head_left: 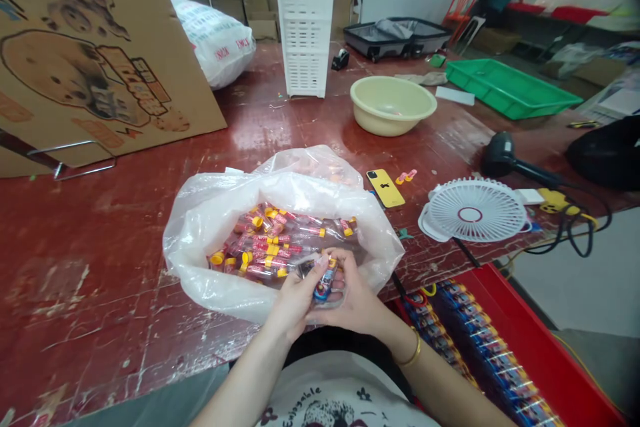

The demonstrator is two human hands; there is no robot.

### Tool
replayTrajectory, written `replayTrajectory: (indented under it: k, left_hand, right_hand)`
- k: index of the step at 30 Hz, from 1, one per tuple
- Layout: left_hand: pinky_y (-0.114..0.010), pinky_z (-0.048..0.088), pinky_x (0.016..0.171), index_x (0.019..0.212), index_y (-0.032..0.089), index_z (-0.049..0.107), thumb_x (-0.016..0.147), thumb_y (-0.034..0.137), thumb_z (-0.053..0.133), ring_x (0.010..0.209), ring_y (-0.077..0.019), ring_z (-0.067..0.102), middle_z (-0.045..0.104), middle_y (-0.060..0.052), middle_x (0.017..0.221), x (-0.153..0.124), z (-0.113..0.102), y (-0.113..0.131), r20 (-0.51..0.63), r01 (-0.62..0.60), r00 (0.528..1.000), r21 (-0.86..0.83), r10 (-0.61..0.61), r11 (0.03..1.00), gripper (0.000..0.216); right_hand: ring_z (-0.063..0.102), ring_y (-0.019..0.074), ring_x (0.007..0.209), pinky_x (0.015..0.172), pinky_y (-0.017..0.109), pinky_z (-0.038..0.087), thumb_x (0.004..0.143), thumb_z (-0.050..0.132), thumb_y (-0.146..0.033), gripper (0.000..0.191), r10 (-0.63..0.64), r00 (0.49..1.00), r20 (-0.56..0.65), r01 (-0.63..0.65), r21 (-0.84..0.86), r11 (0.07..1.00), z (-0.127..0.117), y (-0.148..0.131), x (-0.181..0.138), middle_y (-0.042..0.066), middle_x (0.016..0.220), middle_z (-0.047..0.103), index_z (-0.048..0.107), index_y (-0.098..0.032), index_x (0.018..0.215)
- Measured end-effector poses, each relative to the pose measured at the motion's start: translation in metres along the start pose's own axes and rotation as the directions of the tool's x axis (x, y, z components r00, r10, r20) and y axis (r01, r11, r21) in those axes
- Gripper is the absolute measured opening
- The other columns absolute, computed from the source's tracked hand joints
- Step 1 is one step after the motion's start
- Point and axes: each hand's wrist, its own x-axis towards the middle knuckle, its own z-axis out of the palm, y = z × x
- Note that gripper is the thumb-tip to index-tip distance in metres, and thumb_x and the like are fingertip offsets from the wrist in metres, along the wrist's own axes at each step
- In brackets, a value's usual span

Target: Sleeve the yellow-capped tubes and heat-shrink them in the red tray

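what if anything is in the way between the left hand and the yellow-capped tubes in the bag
Nothing visible blocks the way: the bag is open, and the yellow-capped tubes lie just beyond the left hand. Both it and the right hand hold a small blue item.

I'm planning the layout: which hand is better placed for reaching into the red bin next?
Probably the right hand: it is nearer the red bin. The left hand, also at the blue item, is farther off.
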Motion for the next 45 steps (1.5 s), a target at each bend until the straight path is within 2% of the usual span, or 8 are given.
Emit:
replayTrajectory:
  k: [4, 20, 25, 29, 32, 38, 42, 45]
  left_hand:
    - [-0.024, 0.054, 0.064, 0.093, 0.013, 0.071, 0.068, 0.045, 0.083, 0.063, -0.0145, 0.067, 0.073, -0.005, 0.074, -0.002, 0.000, 0.001, 0.074, -0.038, 0.997, 0.032, 0.036, 0.999, 0.042]
    - [-0.026, 0.053, 0.070, 0.087, 0.012, 0.072, 0.064, 0.037, 0.086, 0.068, -0.0154, 0.067, 0.074, -0.006, 0.078, -0.003, -0.008, -0.008, 0.046, -0.062, 0.997, 0.060, 0.059, 0.996, 0.037]
    - [-0.029, 0.055, 0.068, 0.089, 0.012, 0.072, 0.060, 0.043, 0.087, 0.069, -0.0191, 0.069, 0.074, -0.006, 0.076, -0.004, -0.005, -0.008, 0.012, -0.102, 0.995, 0.158, 0.102, 0.982, 0.045]
    - [-0.037, 0.060, 0.071, 0.097, 0.015, 0.071, 0.060, 0.052, 0.084, 0.083, -0.0266, 0.072, 0.076, -0.010, 0.094, -0.009, 0.007, -0.012, -0.049, -0.067, 0.995, 0.246, 0.082, 0.967, 0.054]
    - [-0.041, 0.060, 0.079, 0.105, 0.019, 0.071, 0.061, 0.050, 0.084, 0.099, -0.0320, 0.071, 0.076, -0.010, 0.106, -0.008, 0.018, -0.011, -0.028, 0.012, 1.000, 0.213, -0.006, 0.977, 0.056]
    - [-0.044, 0.064, 0.079, 0.106, 0.024, 0.072, 0.053, 0.030, 0.090, 0.117, -0.0391, 0.061, 0.074, -0.003, 0.114, -0.003, 0.029, -0.009, -0.021, 0.047, 0.999, 0.277, -0.042, 0.960, 0.056]
    - [-0.041, 0.063, 0.079, 0.101, 0.027, 0.073, 0.064, 0.021, 0.083, 0.127, -0.0378, 0.051, 0.073, 0.006, 0.113, -0.005, 0.034, -0.010, -0.124, 0.064, 0.992, 0.301, -0.028, 0.951, 0.039]
    - [-0.043, 0.061, 0.083, 0.105, 0.028, 0.072, 0.070, 0.018, 0.078, 0.128, -0.0368, 0.049, 0.073, 0.010, 0.111, -0.006, 0.039, -0.010, -0.165, 0.065, 0.986, 0.323, -0.012, 0.944, 0.037]
  right_hand:
    - [0.059, 0.0204, 0.103, 0.082, 0.035, 0.055, 0.064, 0.077, -0.019, 0.068, -0.100, 0.979, -0.178, 0.082, -0.105, 0.991, 0.007, 0.004, -0.001, 0.007, 0.115, 0.050, 0.034, -0.028, 0.116]
    - [0.057, 0.0190, 0.104, 0.088, 0.034, 0.051, 0.066, 0.075, -0.019, 0.067, -0.139, 0.977, -0.161, 0.127, -0.080, 0.989, 0.001, 0.008, -0.004, 0.006, 0.114, 0.047, 0.032, -0.026, 0.117]
    - [0.059, 0.0163, 0.093, 0.082, 0.032, 0.051, 0.069, 0.079, -0.035, 0.052, -0.035, 0.989, -0.142, 0.065, 0.208, 0.976, -0.005, 0.001, -0.001, 0.002, 0.102, 0.057, 0.042, -0.026, 0.104]
    - [0.062, 0.0152, 0.075, 0.073, 0.032, 0.055, 0.073, 0.073, -0.054, 0.039, 0.098, 0.947, -0.307, 0.017, 0.353, 0.935, -0.023, -0.002, -0.007, 0.000, 0.083, 0.063, 0.049, -0.024, 0.082]
    - [0.063, 0.0149, 0.071, 0.073, 0.034, 0.056, 0.065, 0.076, -0.059, 0.045, 0.195, 0.801, -0.566, -0.046, 0.267, 0.963, -0.079, 0.002, -0.039, -0.001, 0.080, 0.065, 0.054, -0.023, 0.081]
    - [0.063, 0.0159, 0.088, 0.084, 0.032, 0.053, 0.077, 0.073, -0.043, 0.034, 0.361, 0.222, -0.906, -0.409, 0.250, 0.878, -0.227, 0.020, -0.236, 0.006, 0.097, 0.066, 0.059, -0.016, 0.093]
    - [0.062, 0.0199, 0.101, 0.085, 0.040, 0.054, 0.093, 0.059, -0.036, 0.033, 0.543, -0.064, -0.837, -0.630, 0.456, 0.629, -0.252, 0.056, -0.350, 0.009, 0.119, 0.061, 0.058, -0.015, 0.119]
    - [0.061, 0.0211, 0.105, 0.087, 0.042, 0.054, 0.093, 0.059, -0.036, 0.036, 0.635, -0.157, -0.757, -0.700, 0.538, 0.469, -0.244, 0.090, -0.385, 0.009, 0.124, 0.059, 0.057, -0.016, 0.123]
